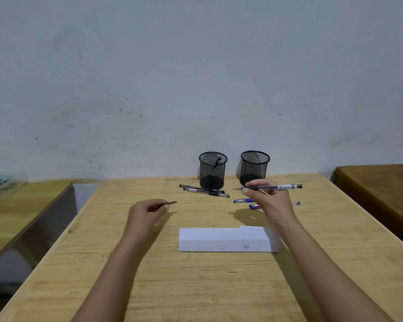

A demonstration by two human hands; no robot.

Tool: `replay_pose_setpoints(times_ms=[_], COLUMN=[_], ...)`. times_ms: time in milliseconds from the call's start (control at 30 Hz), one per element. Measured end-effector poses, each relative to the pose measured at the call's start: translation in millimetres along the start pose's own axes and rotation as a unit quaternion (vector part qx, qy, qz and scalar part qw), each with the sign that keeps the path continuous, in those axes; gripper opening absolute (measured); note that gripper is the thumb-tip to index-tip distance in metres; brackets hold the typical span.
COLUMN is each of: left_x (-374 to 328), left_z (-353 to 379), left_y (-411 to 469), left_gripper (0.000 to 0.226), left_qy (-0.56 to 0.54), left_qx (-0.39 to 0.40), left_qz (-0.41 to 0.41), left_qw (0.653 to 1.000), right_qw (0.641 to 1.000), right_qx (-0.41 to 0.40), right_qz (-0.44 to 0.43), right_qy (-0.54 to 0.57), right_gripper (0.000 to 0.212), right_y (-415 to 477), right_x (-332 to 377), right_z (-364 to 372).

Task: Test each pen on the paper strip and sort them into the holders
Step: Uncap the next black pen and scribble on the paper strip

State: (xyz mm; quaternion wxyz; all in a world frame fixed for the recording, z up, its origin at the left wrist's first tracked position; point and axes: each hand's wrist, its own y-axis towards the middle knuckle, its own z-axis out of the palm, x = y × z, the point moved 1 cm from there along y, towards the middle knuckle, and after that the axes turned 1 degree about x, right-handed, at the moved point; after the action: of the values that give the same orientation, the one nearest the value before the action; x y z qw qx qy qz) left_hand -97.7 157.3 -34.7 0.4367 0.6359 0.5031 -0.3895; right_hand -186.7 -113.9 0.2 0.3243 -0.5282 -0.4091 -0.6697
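The right hand [269, 201] pinches a pen [284, 187] between thumb and fingertips, near its front end. The pen lies level above the table [196, 287], its tip poking out just left of the grip and its long barrel running out to the right. Directly behind the grip stands the right holder [254, 166]; the left holder [212, 173] stands behind and to the left of it, with one dark pen [217, 161] leaning inside. Just below the grip, partly hidden by the hand, lie two blue pens [242, 201]. Left of the grip, in front of the left holder, two black pens [205, 191] lie side by side, touching or nearly so. The paper strip [214, 239] lies flat on the near side of the grip, well apart from the pen tip, with a small scribble [246, 246] near its right end. The left hand [144, 211] hovers farther to the left, fingers curled, pinching a short dark piece [170, 203] that sticks out toward the right hand; whether it is a cap cannot be told. The two hands are well apart, and neither touches the strip.
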Motion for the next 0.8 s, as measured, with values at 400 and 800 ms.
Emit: replay_pose_setpoints(times_ms=[400, 800], left_x=[24.0, -58.5], left_z=[13.3, 69.6], left_y=[14.2, -83.7], left_gripper=[0.02, 0.037], left_qy=[0.153, 0.198], left_qx=[0.046, 0.177], left_qz=[0.024, 0.3], left_qw=[0.987, 0.916], right_qw=[0.999, 0.998], right_qx=[0.02, 0.053], right_qz=[-0.017, -0.015], right_qy=[-0.031, -0.003], right_gripper=[0.013, 0.026], right_y=[-10.3, -42.9], right_x=[8.0, 2.1], right_z=[-7.5, -20.6])
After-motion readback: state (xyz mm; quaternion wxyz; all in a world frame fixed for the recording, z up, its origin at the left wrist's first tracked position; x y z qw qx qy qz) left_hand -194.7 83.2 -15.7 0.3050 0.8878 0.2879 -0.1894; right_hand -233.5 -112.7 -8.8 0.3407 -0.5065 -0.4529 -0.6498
